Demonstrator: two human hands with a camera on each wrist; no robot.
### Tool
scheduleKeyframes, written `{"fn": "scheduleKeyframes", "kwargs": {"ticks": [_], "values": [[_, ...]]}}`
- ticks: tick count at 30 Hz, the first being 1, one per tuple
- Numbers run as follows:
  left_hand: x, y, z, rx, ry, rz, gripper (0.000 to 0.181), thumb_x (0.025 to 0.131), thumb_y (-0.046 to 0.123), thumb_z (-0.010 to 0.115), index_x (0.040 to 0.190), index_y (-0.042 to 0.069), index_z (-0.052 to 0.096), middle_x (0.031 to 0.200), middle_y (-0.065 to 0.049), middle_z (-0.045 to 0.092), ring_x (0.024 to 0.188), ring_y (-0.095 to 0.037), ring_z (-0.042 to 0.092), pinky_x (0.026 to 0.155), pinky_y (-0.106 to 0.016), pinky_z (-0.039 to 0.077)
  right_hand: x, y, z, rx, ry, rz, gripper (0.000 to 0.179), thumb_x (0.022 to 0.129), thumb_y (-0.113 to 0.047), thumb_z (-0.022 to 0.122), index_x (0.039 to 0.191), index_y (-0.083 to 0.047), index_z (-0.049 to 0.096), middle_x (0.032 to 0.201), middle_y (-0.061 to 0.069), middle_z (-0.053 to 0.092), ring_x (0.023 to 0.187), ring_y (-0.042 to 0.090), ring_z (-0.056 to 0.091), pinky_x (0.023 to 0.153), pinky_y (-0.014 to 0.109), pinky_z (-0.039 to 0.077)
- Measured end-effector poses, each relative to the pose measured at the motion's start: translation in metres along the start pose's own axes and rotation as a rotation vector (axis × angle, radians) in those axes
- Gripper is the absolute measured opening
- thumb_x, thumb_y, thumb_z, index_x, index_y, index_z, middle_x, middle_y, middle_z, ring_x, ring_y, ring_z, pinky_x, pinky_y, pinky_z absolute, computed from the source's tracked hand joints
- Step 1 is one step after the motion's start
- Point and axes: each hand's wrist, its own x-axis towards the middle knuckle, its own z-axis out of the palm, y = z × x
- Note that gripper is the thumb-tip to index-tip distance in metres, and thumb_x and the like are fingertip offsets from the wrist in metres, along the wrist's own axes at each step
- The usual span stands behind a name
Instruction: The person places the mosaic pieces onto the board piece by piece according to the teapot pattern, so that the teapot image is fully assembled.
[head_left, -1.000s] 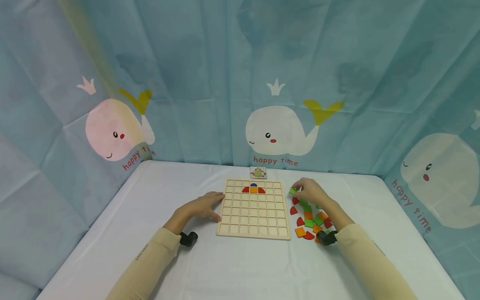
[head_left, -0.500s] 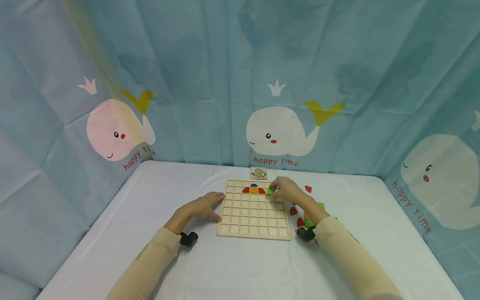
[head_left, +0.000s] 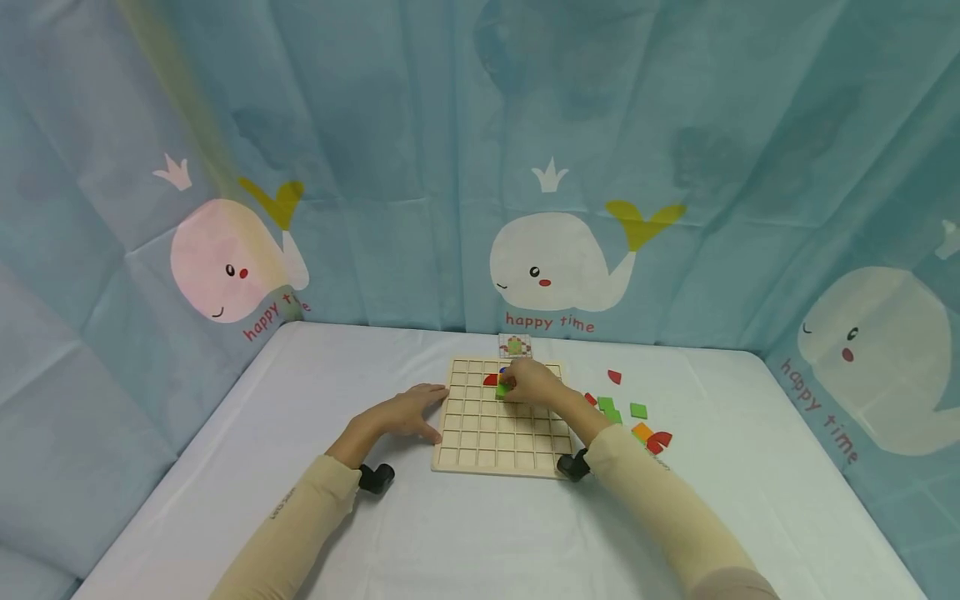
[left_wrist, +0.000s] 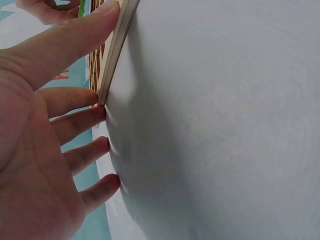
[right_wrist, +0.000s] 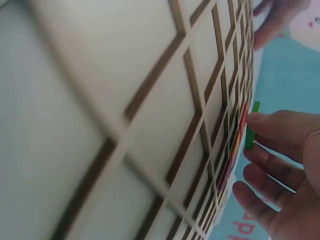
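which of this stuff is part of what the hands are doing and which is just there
In the job:
- wooden grid board, touched by the left hand
- green tile, pinched by the right hand
- red tile on the board
- loose tiles, likely
- patterned card, perhaps a guide

Just there:
- whale-print curtain
- white tablecloth
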Motion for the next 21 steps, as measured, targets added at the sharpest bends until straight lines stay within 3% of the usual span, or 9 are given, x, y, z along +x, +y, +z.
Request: {"fn": "scheduleKeyframes", "kwargs": {"ticks": [4, 7, 11, 14, 21], "values": [[0.000, 0.000, 0.000, 0.005, 0.000, -0.001, 0.089, 0.077, 0.028, 0.082, 0.151, 0.007, 0.036, 0.159, -0.012, 0.031, 0.150, -0.034, 0.021, 0.120, -0.057, 0.021, 0.007, -0.008, 0.005, -0.025, 0.005, 0.006, 0.014, 0.085, -0.011, 0.074, 0.097, -0.005, 0.075, 0.086, 0.003, 0.066, 0.076, 0.012, 0.055, 0.069, 0.027, 0.050], [0.000, 0.000, 0.000, 0.008, 0.000, 0.001, 0.089, 0.078, 0.029, 0.082, 0.151, 0.007, 0.036, 0.159, -0.013, 0.031, 0.150, -0.033, 0.022, 0.120, -0.056, 0.022, 0.010, -0.012, 0.008, -0.008, 0.005, 0.004, 0.009, 0.085, -0.009, 0.072, 0.091, -0.004, 0.075, 0.084, 0.005, 0.065, 0.073, 0.014, 0.053, 0.064, 0.027, 0.045], [0.000, 0.001, 0.000, -0.001, -0.004, 0.009, 0.089, 0.078, 0.029, 0.081, 0.151, 0.006, 0.035, 0.159, -0.013, 0.031, 0.150, -0.034, 0.021, 0.120, -0.056, 0.022, 0.010, -0.015, 0.012, 0.001, -0.003, 0.006, 0.014, 0.086, -0.008, 0.070, 0.098, -0.003, 0.075, 0.091, 0.007, 0.066, 0.075, 0.014, 0.051, 0.063, 0.027, 0.041], [-0.001, 0.001, -0.001, 0.004, -0.004, 0.015, 0.088, 0.079, 0.029, 0.081, 0.151, 0.006, 0.035, 0.159, -0.014, 0.031, 0.149, -0.034, 0.022, 0.120, -0.056, 0.022, 0.012, -0.016, 0.014, -0.005, 0.000, 0.020, 0.022, 0.087, -0.009, 0.069, 0.108, -0.004, 0.074, 0.100, 0.008, 0.067, 0.083, 0.015, 0.057, 0.069, 0.028, 0.048], [-0.002, 0.000, -0.001, 0.015, 0.000, 0.014, 0.088, 0.079, 0.031, 0.081, 0.151, 0.006, 0.035, 0.159, -0.014, 0.031, 0.149, -0.035, 0.022, 0.120, -0.056, 0.022, 0.014, -0.017, 0.015, -0.018, -0.007, 0.055, 0.021, 0.087, -0.011, 0.070, 0.107, -0.006, 0.074, 0.103, 0.008, 0.067, 0.094, 0.022, 0.062, 0.082, 0.036, 0.055]]}}
